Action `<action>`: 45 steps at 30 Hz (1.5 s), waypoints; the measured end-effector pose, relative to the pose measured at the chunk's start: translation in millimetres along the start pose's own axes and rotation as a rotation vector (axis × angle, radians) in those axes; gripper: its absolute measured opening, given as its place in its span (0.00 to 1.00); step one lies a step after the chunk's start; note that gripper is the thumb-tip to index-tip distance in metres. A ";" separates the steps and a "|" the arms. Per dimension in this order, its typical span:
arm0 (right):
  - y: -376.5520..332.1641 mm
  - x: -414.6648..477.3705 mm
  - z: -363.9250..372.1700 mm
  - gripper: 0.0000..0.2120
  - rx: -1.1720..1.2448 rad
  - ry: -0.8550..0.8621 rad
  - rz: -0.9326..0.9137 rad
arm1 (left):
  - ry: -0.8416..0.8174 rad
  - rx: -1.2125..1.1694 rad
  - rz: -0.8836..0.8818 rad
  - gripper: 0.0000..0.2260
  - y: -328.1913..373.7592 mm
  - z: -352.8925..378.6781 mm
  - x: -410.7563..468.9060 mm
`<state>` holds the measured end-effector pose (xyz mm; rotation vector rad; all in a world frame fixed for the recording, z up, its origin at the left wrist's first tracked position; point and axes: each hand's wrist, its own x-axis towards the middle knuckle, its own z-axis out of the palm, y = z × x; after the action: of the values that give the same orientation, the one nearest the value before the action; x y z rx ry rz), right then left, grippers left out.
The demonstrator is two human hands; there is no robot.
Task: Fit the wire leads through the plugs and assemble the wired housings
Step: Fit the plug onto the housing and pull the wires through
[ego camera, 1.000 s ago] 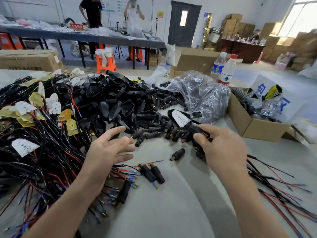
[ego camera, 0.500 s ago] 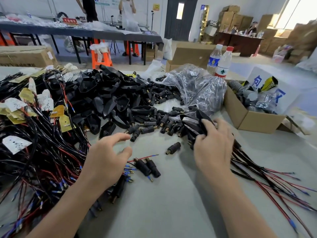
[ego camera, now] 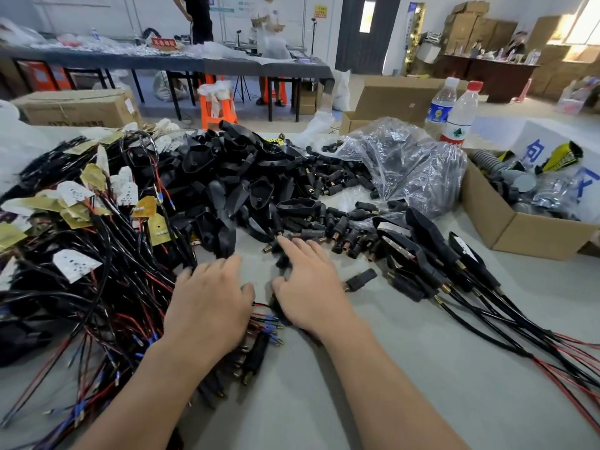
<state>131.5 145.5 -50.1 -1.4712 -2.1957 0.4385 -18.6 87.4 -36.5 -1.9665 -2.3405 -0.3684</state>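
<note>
Well begun, by the look of it, yet far from done. Finished and laid aside to the right: a fan of wired housings, closed black shells with cables trailing toward the near edge. Threaded but not yet housed: a few plug-fitted leads just below the wrists, blue crimp ends showing. Left to do, and plenty: the tangle of wire leads with gold and white boards at left, the heap of empty housing shells behind, the scatter of loose barrel plugs in the middle. Left hand palm down over the lead ends, fingers loosely extended, gripping nothing visible. Right hand flat too, fingers spread, tips at the nearest plugs; underside hidden, so no telling whether anything lies beneath. For writing: large blue characters on the cardboard box flap, cut off; a red sign on the far table, seemingly 不合格区; bottle labels too small to read.
</note>
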 end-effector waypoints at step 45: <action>-35.4 -16.5 -32.3 0.11 1.377 -0.389 0.276 | 0.119 -0.671 0.442 0.14 6.6 -31.7 -19.8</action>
<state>126.6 117.2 -8.3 -0.8483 -1.2153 1.9335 -11.9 62.3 -8.8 -2.5470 -1.7578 -1.3125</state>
